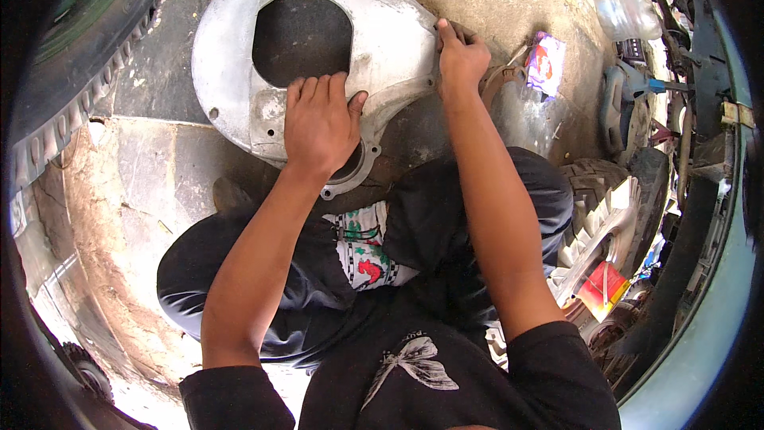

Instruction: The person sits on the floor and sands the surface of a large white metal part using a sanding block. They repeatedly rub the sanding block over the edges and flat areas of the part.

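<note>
A flat silver metal bell housing [382, 40] lies in front of me, with a large cut-out in its middle and small bolt holes round its rim. My left hand [321, 123] rests on its near part, fingers curled over the lower edge of the cut-out and thumb to the right. At the housing's right end, my right hand [463, 60] is closed at the edge, with the index finger or thumb pointing up along it. What lies under its fingers is partly hidden. Below my left hand, a round flanged opening [350, 179] shows in part.
A purple and white packet [545, 65] and a clear plastic bottle [629, 12] lie to the right. Close to my right knee are a finned metal wheel [597, 239] and a red-yellow box [603, 291]. A dark ribbed metal edge [87, 99] runs along the left.
</note>
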The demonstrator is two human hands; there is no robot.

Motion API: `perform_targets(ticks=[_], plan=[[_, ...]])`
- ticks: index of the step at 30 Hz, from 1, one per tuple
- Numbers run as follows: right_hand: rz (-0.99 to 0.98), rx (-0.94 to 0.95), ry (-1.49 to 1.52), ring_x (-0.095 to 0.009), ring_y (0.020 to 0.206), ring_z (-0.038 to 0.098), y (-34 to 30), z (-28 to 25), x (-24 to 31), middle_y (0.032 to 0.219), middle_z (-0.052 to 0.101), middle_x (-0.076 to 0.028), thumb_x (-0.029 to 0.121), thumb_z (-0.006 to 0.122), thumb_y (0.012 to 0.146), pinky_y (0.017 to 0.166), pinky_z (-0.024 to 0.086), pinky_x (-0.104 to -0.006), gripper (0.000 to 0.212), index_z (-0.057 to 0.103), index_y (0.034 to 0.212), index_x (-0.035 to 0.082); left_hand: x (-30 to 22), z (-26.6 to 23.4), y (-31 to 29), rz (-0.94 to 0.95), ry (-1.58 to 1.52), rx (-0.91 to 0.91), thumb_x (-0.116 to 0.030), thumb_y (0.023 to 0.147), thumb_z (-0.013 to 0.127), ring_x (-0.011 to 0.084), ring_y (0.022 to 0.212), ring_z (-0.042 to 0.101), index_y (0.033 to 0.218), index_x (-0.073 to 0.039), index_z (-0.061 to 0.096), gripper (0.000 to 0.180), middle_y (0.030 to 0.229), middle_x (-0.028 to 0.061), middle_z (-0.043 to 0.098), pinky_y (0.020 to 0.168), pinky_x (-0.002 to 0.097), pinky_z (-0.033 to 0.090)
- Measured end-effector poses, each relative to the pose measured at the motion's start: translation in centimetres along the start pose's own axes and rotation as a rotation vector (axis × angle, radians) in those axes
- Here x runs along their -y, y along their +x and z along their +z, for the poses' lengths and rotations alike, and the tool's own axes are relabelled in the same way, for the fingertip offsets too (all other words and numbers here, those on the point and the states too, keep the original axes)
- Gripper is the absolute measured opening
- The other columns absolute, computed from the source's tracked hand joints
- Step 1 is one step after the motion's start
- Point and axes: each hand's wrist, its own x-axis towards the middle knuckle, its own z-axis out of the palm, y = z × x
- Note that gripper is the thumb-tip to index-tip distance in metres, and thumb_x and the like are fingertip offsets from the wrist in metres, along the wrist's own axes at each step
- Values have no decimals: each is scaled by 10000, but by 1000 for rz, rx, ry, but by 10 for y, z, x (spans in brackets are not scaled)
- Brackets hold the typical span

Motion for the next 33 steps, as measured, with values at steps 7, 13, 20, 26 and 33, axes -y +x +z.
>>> perform_targets(ticks=[7,13,20,26,33], plan=[[-37,39,124,-228,896,684,-8,0,-3,1020,762,-154,191,885,900,826,525,-352,378,748,1092,-104,2,1,-1,12,45,-42,-291,1003,699,379,1027,662,1180,29,678,365,1005,198,713,1066,521,444],[38,71,262,-185,797,650,-6,-3,-37,956,746,-88,150,883,910,772,512,-313,309,748,1050,-90,1,1,0,2,38,19,-290,1053,633,404,1072,656,1226,52,664,385,1085,233,716,1083,531,428],[-7,69,46,-279,982,736,26,6,-15,1062,785,-195,289,903,873,922,545,-398,448,778,1120,-63,-2,3,2,10,23,27,-288,1055,635,407,1077,657,1227,47,666,378,1093,241,715,1078,527,430],[-36,32,69,-193,862,692,-13,-7,-11,974,778,-124,253,902,888,829,529,-351,390,773,1067,-69,-2,-1,3,-4,25,15,-284,1057,630,407,1077,660,1219,50,666,373,1099,239,719,1077,528,427],[-123,1,10,-186,829,677,-15,-8,-19,926,766,-109,261,907,882,794,527,-357,385,777,1029,-70,1,0,1,-5,-1,9,-288,1062,623,414,1046,659,1215,50,666,374,1063,241,718,1066,524,429]])
